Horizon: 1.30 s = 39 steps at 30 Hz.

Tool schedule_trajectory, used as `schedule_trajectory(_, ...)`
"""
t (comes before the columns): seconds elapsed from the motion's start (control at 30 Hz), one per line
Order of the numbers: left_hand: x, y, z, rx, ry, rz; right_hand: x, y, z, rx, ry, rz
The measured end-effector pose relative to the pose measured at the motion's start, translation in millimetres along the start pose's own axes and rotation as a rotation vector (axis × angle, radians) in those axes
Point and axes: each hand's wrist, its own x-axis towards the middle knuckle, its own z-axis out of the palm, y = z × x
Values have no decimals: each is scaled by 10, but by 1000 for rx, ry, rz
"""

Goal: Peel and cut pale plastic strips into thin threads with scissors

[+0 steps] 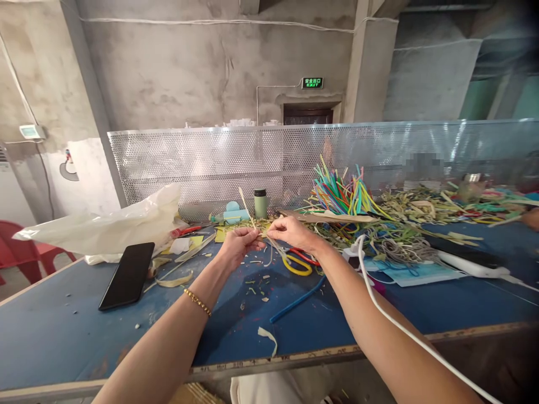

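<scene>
Above the middle of the blue table, my left hand [241,244] is closed in a pinch on a pale strip that looks like dried husk [245,201]. One narrow end of the strip stands up above its fingers. Close by on the right, my right hand [292,233] also pinches pale strands, and a loose tail [275,247] hangs down between the hands. Whether both hold the same piece, I cannot tell. Just below my right hand lie yellow-handled scissors [298,266], with a red handle [303,255] behind them.
A black phone [127,276] and a plastic bag [113,224] lie left. Behind my hands stands a green bottle [260,205]. Right are colourful pipe cleaners [343,193], husk scraps [412,207], a face mask [415,273] and a white cable [374,303]. A blue stick [297,300] lies in front.
</scene>
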Motion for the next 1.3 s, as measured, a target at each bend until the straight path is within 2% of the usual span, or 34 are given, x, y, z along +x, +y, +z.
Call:
schedule_trajectory(0.2,-21,24,-27,56,-84,-121,15,-22,26,-326,131,-77)
schedule_trajectory(0.4,-21,-2,-37,141,-89,-159,-21,-128,11,-374,124,-152)
schedule_trajectory(0.63,-40,-26,71,115,93,-98,-54,-286,69,-418,85,-228)
schedule_trajectory(0.9,-28,36,74,-52,246,-67,-43,-274,152,-481,-16,-394)
schedule_trajectory(1.03,-9,30,22,-110,267,-60,-57,-313,214,-575,55,-420)
schedule_trajectory(1.13,17,35,-25,-161,260,-31,-85,-386,247,-483,46,-384)
schedule_trajectory(1.23,41,49,-57,-209,200,-22,-80,-384,203,-170,-22,-291)
schedule_trajectory(1.3,48,56,-59,-223,164,-22,-50,-301,129,-20,104,-178)
